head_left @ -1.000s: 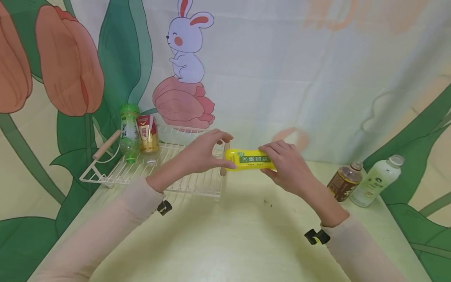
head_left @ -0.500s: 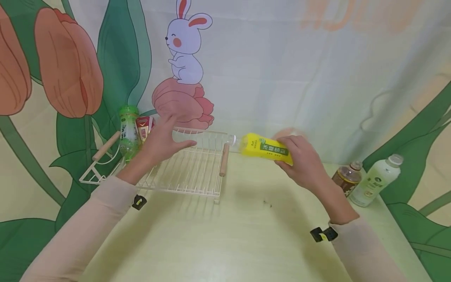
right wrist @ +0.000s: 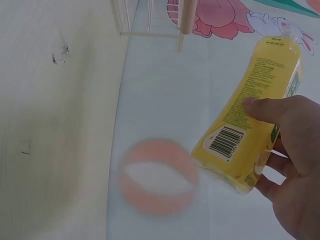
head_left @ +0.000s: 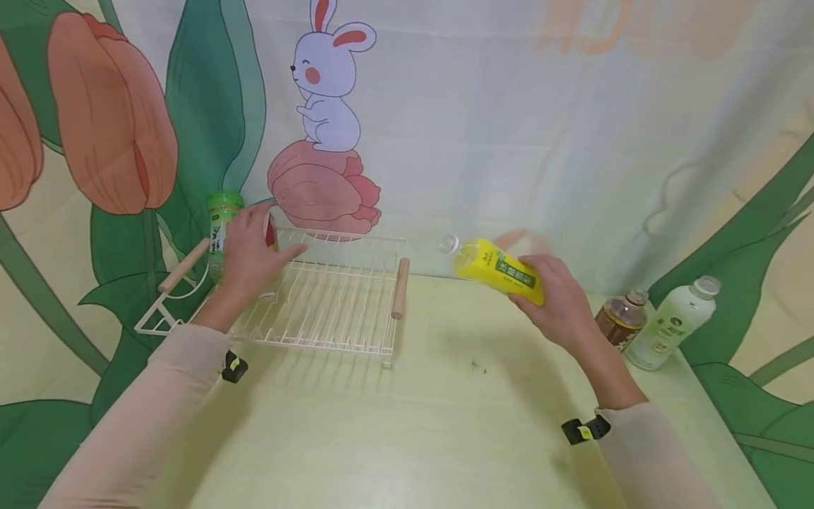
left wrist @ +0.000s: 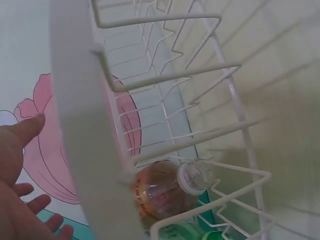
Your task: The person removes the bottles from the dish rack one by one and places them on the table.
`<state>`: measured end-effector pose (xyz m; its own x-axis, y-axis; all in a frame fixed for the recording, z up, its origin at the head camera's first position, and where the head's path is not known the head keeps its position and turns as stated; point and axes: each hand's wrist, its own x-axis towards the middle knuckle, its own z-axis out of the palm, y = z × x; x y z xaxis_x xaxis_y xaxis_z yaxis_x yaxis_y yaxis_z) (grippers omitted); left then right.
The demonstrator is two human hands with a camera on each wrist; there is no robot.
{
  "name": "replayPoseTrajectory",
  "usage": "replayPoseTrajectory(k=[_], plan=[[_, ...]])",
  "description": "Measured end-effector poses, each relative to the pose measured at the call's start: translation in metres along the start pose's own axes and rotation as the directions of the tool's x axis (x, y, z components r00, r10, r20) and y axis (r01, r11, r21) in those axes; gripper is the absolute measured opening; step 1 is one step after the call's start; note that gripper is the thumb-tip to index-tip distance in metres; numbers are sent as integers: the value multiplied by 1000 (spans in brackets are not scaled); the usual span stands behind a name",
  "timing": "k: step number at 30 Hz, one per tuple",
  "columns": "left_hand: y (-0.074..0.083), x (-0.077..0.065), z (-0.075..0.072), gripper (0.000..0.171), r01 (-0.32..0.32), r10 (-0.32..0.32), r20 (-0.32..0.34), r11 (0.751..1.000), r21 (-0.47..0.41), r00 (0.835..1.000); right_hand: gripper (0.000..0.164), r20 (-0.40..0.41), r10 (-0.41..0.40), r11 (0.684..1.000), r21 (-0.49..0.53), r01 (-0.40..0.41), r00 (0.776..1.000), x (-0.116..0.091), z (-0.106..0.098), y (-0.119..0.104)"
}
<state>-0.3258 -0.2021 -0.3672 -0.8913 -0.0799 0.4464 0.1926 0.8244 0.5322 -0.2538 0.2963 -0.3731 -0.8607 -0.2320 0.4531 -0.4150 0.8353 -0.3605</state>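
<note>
My right hand (head_left: 555, 295) grips a yellow-labelled drink bottle (head_left: 499, 268) by its base end, tilted with its clear cap toward the upper left. The right wrist view shows my thumb across the barcode side of this bottle (right wrist: 250, 110). Over the left part of the white wire rack (head_left: 337, 346), my left hand (head_left: 249, 251) is spread with the thumb held apart and nothing in it. Beside it a green bottle (head_left: 225, 203) lies in the rack. My left hand mostly hides a red-labelled bottle (head_left: 270, 232); in the left wrist view its clear cap (left wrist: 192, 177) shows.
Wooden handles stand at the rack's left end (head_left: 184, 266) and right end (head_left: 400, 288). At the table's right side are a brown-labelled bottle (head_left: 620, 319) and a pale green bottle (head_left: 673, 325). A printed curtain (head_left: 477, 141) hangs behind the table (head_left: 407, 424).
My left hand has let go of the yellow-labelled bottle and moved left over the rack. My right hand has carried the bottle rightward, and its cap end now tips upward.
</note>
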Motion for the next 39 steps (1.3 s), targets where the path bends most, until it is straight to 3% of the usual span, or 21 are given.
replayPoseTrajectory(k=[5,15,24,28,34,39], plan=[[-8,0,0,100,113,-113,-3,994,-6,994,67,-17,51,998,27,-51,999,-6,0,12],[-26,1,4,111,250,-250,54,968,5,967,68,-41,169,978,129,-162,985,-23,4,42],[-37,-3,17,108,297,-304,133,952,67,943,62,-55,211,958,210,-195,976,-43,14,73],[-38,-6,22,100,319,-322,129,947,47,938,61,-30,234,953,205,-223,972,-54,18,84],[-37,-3,25,92,385,-385,113,923,24,916,61,-15,300,931,222,-290,954,-60,20,93],[-37,3,29,93,416,-420,119,908,59,900,61,7,330,917,237,-323,944,-63,23,98]])
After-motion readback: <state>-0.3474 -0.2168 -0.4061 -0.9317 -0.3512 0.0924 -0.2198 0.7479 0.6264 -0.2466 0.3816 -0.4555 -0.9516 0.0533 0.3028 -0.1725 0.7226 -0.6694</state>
